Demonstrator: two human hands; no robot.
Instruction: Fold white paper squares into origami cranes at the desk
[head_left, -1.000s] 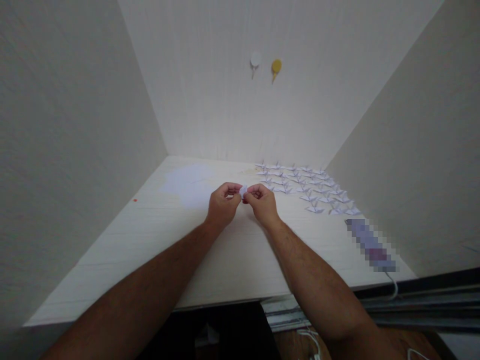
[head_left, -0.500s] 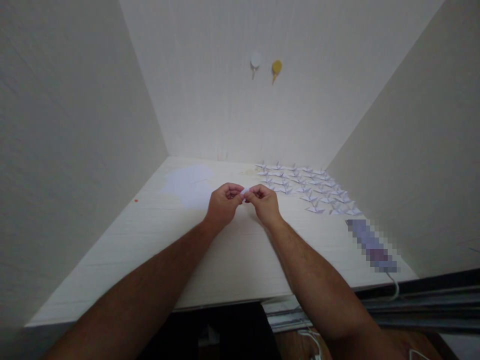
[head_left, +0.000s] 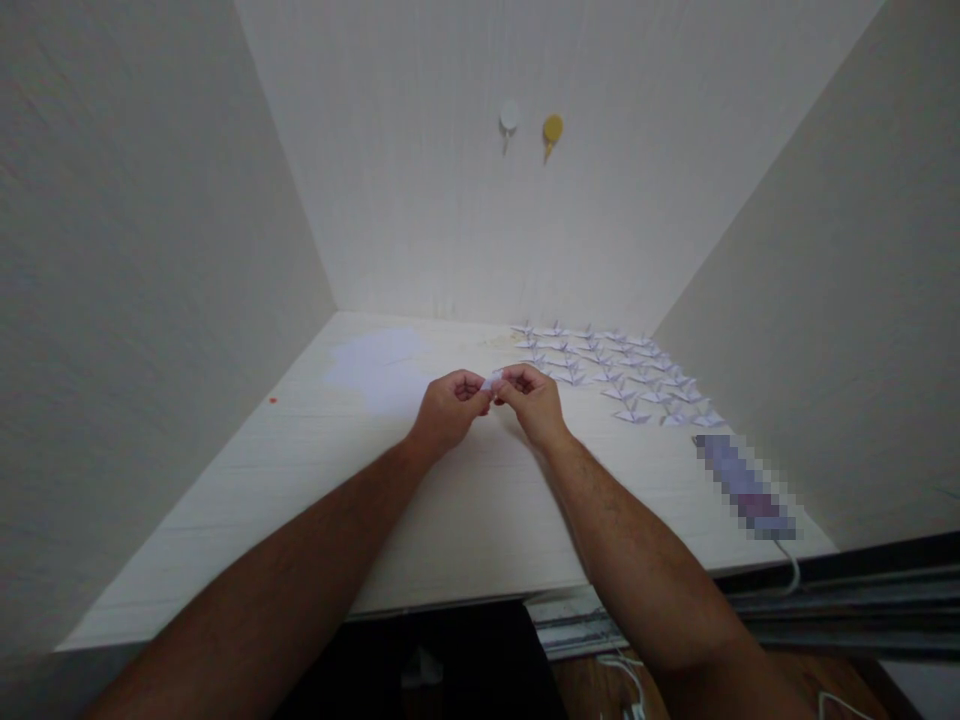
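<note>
A small folded piece of white paper (head_left: 491, 382) is pinched between my two hands above the middle of the table. My left hand (head_left: 450, 408) grips its left side between thumb and fingers. On its right side, my right hand (head_left: 531, 402) pinches it the same way. Fingertips cover most of the paper, so its exact shape is hidden. Just beyond my right hand stand rows of folded white paper cranes (head_left: 611, 375). Flat white paper sheets (head_left: 379, 365) lie spread out past my left hand.
White panels enclose the table (head_left: 285, 520) on three sides. A white hook (head_left: 509, 115) and a yellow hook (head_left: 553, 128) are on the back panel. At the right lies a blurred-out object (head_left: 742, 485) with a white cable (head_left: 793, 572). A small red spot (head_left: 273, 400) is at the left.
Both hands still hold the paper and have shifted very slightly, with the fingers turned a little around it. More of the paper shows between the thumbs.
</note>
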